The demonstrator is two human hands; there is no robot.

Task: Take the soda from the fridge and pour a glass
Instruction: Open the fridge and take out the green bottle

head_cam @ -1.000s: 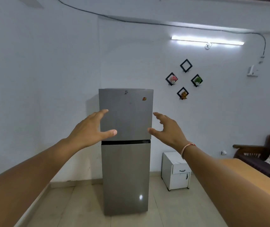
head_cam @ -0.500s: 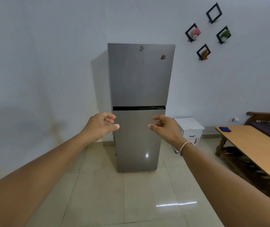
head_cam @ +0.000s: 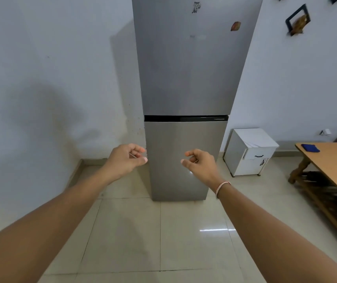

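Now closer to the closed grey steel two-door fridge (head_cam: 186, 156); left hand (head_cam: 125, 160) and right hand (head_cam: 199, 163), lowered, grasp nothing, fingers loosely curled.

No readable text anywhere. Small dark logo mark (head_cam: 195, 7) and faint brand strip (head_cam: 198, 36) on fridge (head_cam: 188, 78) upper door, high above right hand (head_cam: 201, 162), both illegible; round sticker (head_cam: 235, 26) blurred.

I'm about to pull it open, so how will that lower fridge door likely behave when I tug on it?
The lower fridge door is shut and shows no handle, so smooth steel may be slippery; gripping its edge near the left hand looks surer. It will probably resist, then swing stiffly. The tall, narrow fridge might rock slightly.
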